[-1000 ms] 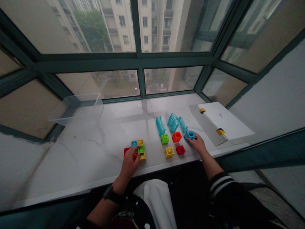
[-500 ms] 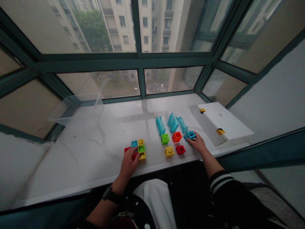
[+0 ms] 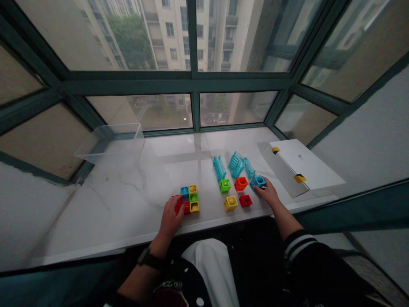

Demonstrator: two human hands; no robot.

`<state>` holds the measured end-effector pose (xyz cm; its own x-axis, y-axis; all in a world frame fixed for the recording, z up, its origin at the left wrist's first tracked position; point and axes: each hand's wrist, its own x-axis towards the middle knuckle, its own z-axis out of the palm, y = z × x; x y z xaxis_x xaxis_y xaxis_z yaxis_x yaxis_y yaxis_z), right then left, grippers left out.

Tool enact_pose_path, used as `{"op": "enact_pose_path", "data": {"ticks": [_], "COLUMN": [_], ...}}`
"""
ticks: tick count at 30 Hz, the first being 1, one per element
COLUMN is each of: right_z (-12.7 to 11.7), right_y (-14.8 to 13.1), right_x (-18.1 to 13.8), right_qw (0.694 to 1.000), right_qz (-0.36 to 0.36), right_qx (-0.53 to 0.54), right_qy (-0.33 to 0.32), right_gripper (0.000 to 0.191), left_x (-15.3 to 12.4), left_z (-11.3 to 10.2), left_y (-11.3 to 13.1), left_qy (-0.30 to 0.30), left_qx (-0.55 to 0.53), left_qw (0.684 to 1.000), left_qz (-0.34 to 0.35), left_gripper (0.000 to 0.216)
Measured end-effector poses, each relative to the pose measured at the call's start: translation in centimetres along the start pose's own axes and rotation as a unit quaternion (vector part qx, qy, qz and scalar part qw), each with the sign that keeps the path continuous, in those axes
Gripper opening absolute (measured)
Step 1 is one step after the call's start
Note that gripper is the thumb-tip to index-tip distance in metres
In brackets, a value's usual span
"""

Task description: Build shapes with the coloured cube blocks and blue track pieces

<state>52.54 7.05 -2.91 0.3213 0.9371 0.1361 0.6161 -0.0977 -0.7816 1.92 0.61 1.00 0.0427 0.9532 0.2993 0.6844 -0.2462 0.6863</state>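
Note:
On the left of the work area, several toy blocks sit joined in a flat cluster: a blue one (image 3: 184,191), two yellow ones, a green one (image 3: 193,197) and red ones (image 3: 185,207). My left hand (image 3: 171,216) is closed at the cluster's left side, with thumb and fingers around a red block it partly covers. My right hand (image 3: 268,192) grips a blue block (image 3: 258,182) at the right end of the loose pieces. Near it lie an orange-red block (image 3: 240,183), a red block (image 3: 246,201), a yellow block (image 3: 230,203) and a green block (image 3: 225,185).
Behind the loose blocks lie translucent blue track pieces: a straight one (image 3: 219,168), a curved one (image 3: 236,164) and a smaller one (image 3: 249,168). A clear plastic bin (image 3: 110,143) stands at the back left, a white box (image 3: 306,164) at the right. Windows border the white counter (image 3: 134,213).
My left hand has slid a little left against the cluster, uncovering more of the red blocks. My right hand stays on the blue block. The whole view has shifted slightly.

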Motion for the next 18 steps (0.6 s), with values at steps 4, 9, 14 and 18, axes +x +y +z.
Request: {"op": "enact_pose_path", "data": {"ticks": [4,9,14,18], "right_z": [-0.5,-1.3,-0.8,1.0], "right_y": [-0.6,-4.6,-12.8,-19.2], "right_x": [-0.7,-2.4,-3.9,-5.9], "right_qw": [0.999,0.982,0.971,0.973], "right_qz": [0.022,0.011,-0.125,-0.216], "right_qx": [0.024,0.042,0.067,0.037], "right_qy": [0.026,0.185,0.194,0.073], "right_gripper": [0.102,0.083,0.052,0.030], "left_x": [-0.4,-1.4,-2.3,-2.8], "left_z": [-0.7,-1.1,-0.7,-1.0], "left_y": [-0.6,-1.8,-2.3,-2.1], "left_qy": [0.017,0.030,0.035,0.032], "left_qx": [0.005,0.012,0.003,-0.010], "left_qw": [1.000,0.999,0.999,0.999], "left_qz": [0.002,0.003,-0.005,-0.003], "left_gripper": [0.038,0.035,0.038,0.043]}}
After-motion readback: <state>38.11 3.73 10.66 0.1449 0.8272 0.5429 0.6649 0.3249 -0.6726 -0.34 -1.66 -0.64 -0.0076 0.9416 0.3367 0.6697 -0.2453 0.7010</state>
